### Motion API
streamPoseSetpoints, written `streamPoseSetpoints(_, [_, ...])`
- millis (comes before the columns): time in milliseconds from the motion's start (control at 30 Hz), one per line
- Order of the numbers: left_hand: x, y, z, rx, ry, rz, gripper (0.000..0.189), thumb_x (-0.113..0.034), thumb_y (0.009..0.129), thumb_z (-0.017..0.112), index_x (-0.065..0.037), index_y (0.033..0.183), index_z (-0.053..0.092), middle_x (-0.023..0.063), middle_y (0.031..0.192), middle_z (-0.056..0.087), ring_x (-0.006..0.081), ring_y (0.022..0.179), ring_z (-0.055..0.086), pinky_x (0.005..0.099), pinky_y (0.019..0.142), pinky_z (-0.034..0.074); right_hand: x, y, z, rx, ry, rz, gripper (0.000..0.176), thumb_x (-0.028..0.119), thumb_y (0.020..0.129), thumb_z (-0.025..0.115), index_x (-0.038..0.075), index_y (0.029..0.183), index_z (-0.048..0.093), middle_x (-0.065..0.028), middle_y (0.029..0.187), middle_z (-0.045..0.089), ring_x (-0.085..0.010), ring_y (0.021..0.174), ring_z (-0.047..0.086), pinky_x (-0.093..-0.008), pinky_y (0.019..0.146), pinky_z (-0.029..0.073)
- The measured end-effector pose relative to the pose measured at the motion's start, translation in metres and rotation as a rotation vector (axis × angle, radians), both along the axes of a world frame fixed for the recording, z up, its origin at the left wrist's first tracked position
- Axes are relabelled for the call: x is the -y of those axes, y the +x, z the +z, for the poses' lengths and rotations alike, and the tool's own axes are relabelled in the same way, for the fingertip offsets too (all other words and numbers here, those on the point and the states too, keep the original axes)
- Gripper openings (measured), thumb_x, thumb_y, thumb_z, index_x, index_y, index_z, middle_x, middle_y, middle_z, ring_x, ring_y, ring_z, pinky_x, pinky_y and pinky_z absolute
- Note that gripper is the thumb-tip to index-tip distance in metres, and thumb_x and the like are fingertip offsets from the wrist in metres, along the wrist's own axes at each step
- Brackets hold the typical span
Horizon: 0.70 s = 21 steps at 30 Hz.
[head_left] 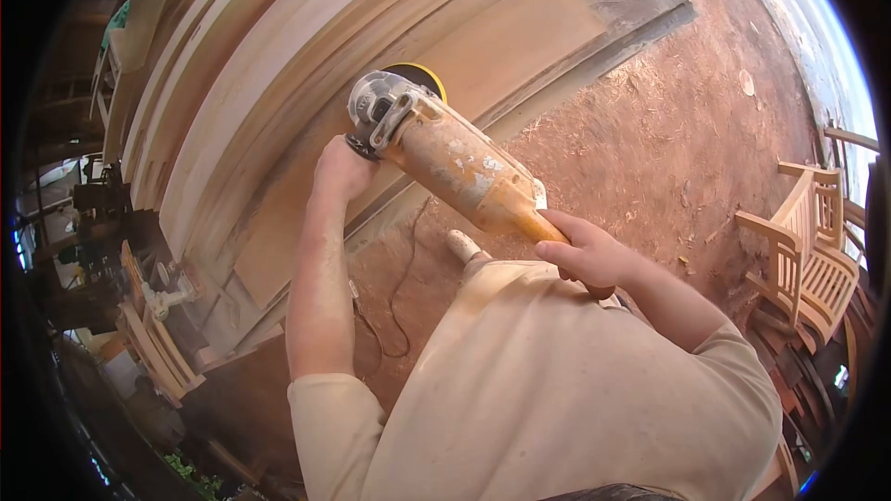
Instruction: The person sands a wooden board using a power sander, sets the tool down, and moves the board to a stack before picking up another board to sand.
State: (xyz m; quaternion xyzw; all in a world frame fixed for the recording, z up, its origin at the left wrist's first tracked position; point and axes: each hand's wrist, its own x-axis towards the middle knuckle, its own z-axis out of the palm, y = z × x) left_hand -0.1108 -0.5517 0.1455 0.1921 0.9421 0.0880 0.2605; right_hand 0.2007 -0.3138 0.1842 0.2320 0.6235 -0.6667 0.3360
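A dusty yellow angle grinder with a grey metal head and a yellow sanding disc rests its disc on a long wooden board. My left hand is closed around the side handle near the grinder's head. My right hand grips the rear of the grinder's body. The disc's face is hidden under the head. A thin dark cord trails down over the ground below the tool.
Many long planks lie stacked side by side across the upper left. Reddish sawdust covers the ground. Wooden slatted chairs stand at the right. Wooden frames and clutter sit at the lower left.
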Motion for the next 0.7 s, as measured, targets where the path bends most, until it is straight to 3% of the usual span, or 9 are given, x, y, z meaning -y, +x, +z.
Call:
streamPoseSetpoints(267, [-0.012,-0.033,-0.024,-0.055,-0.028,-0.142,0.030,-0.027,0.084,0.072,-0.002,0.100,0.077,0.0251,0.103,0.073,0.0427,0.104,0.069,0.0488,0.088,0.056,0.046,0.006,-0.031,-0.027,-0.027,-0.236,0.063,0.029,0.101,0.060,0.011,0.158,0.041,-0.0028,0.096,0.058,-0.0115,0.078,0.056,-0.0296,0.071,0.051])
streamPoseSetpoints(467, [-0.067,-0.029,0.012,-0.045,0.005,-0.152,0.037,-0.033,0.086,0.071,-0.002,0.107,0.076,0.0241,0.107,0.074,0.0403,0.106,0.070,0.0480,0.087,0.056,0.050,0.017,-0.015,-0.077,-0.024,-0.445,0.064,0.029,0.100,0.061,0.007,0.157,0.042,-0.0022,0.097,0.059,-0.0097,0.074,0.056,-0.0283,0.068,0.051])
streamPoseSetpoints(533, [-0.103,-0.015,0.020,-0.009,-0.021,-0.198,0.038,-0.033,0.088,0.070,-0.002,0.111,0.076,0.0204,0.120,0.073,0.0359,0.116,0.069,0.0449,0.097,0.056,0.032,0.034,-0.027,-0.096,-0.029,-0.473,0.061,0.029,0.100,0.061,0.005,0.154,0.044,-0.0026,0.097,0.059,-0.0099,0.073,0.056,-0.0284,0.067,0.051])
streamPoseSetpoints(700, [-0.175,0.006,0.001,-0.082,0.082,-0.297,0.034,-0.030,0.088,0.070,-0.004,0.108,0.078,0.0176,0.116,0.075,0.0328,0.112,0.071,0.0426,0.095,0.057,-0.008,0.062,-0.031,-0.112,0.007,-0.550,0.049,0.028,0.100,0.058,0.003,0.142,0.051,-0.0036,0.096,0.058,-0.0109,0.070,0.058,-0.0290,0.065,0.051])
